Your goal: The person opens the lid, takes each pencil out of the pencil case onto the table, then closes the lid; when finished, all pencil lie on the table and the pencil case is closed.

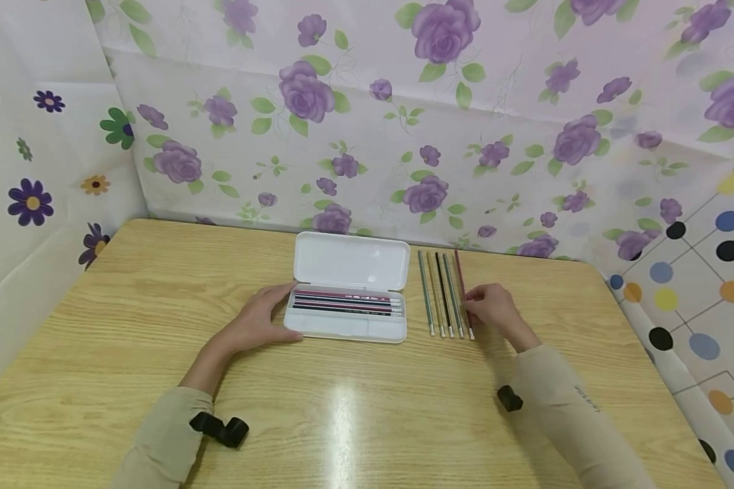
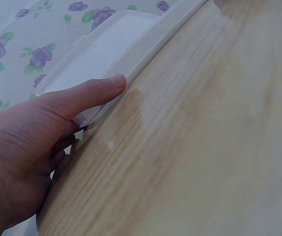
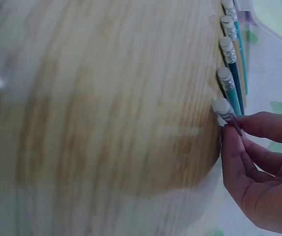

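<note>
An open white pencil case (image 1: 345,329) lies on the table, its lid (image 1: 351,261) tipped back toward the wall. Several dark and reddish pencils (image 1: 342,304) lie lengthwise in its rear compartment. My left hand (image 1: 258,319) holds the case by its left end, thumb along the front wall and fingers around the far corner. To the right of the case, pencils with white erasers (image 1: 445,295) stand in a row, teal, tan and black, erasers toward me. With thumb and fingertips, my right hand (image 1: 493,307) pinches the red pencil (image 3: 223,109) at the row's right end, near its eraser.
The wooden table (image 1: 367,401) runs back to a wall covered in a purple-flowered sheet (image 1: 367,136). A dotted sheet (image 1: 703,305) hangs at the right side, a daisy-patterned one (image 1: 30,170) at the left. Black camera mounts (image 1: 220,429) sit on both wrists.
</note>
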Demonstrator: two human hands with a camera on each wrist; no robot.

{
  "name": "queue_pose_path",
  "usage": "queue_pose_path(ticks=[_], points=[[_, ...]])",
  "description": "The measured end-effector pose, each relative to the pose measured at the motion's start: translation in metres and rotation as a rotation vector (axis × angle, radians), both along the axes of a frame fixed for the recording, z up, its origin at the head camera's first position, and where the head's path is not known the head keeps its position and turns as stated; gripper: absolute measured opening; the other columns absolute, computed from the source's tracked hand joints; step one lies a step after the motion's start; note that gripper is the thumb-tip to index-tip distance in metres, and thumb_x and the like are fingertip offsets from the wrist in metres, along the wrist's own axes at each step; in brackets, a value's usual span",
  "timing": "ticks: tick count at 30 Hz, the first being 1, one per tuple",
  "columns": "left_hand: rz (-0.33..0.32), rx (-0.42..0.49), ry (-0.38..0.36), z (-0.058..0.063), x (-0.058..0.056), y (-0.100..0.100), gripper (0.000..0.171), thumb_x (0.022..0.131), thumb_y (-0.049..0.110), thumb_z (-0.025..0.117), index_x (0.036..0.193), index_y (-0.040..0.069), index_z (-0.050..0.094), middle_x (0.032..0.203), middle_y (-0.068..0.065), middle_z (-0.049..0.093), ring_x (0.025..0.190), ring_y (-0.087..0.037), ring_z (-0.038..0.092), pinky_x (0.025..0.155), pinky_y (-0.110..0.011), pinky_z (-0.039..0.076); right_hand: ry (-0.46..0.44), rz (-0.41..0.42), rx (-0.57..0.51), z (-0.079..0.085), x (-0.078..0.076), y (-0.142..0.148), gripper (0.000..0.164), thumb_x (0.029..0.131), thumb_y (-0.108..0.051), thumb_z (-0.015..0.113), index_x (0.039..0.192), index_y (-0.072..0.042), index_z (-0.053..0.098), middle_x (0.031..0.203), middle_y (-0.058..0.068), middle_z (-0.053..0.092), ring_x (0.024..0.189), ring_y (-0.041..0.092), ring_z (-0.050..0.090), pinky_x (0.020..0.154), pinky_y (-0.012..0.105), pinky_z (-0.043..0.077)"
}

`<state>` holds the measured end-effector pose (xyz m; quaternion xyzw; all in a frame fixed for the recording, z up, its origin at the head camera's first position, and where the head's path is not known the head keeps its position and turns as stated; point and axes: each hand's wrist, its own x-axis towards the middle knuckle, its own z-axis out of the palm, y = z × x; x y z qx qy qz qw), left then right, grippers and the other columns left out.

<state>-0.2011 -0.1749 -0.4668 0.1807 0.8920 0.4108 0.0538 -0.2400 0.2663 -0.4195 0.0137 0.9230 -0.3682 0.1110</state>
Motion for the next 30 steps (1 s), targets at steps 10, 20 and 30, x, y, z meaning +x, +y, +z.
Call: queue_pose_path(ticks=[10, 20, 30], points=[[-0.001, 0.010, 0.001, 0.0007, 0.0005, 0.0000, 0.100, 0.072, 0.042, 0.085, 0.151, 0.010, 0.034, 0.148, -0.019, 0.037, 0.135, -0.040, 0.027, 0.104, -0.063, 0.023, 0.053, 0.003, 0.071, -0.0038, -0.0004, -0.0042, 0.022, 0.090, -0.004, 0.064, 0.105, 0.013, 0.064, 0.085, 0.017, 0.069, 0.063, 0.018, 0.065, 0.063, 0.030, 0.054], [-0.005, 0.017, 0.005, 0.0012, 0.0005, 0.0001, 0.099, 0.072, 0.041, 0.085, 0.151, 0.010, 0.034, 0.148, -0.019, 0.037, 0.135, -0.040, 0.027, 0.104, -0.063, 0.023, 0.077, 0.026, 0.131, -0.0035, -0.0004, -0.0065, 0.023, 0.090, -0.005, 0.064, 0.104, 0.013, 0.064, 0.094, 0.024, 0.068, 0.066, 0.023, 0.067, 0.068, 0.037, 0.055], [-0.011, 0.014, 0.021, 0.0005, 0.0001, -0.0003, 0.098, 0.072, 0.041, 0.085, 0.150, 0.009, 0.035, 0.147, -0.018, 0.038, 0.134, -0.040, 0.028, 0.104, -0.063, 0.023, 0.098, 0.058, 0.194, 0.0041, -0.0008, -0.0061, 0.032, 0.095, -0.013, 0.057, 0.113, 0.013, 0.062, 0.108, 0.028, 0.065, 0.092, 0.037, 0.063, 0.080, 0.047, 0.051]])
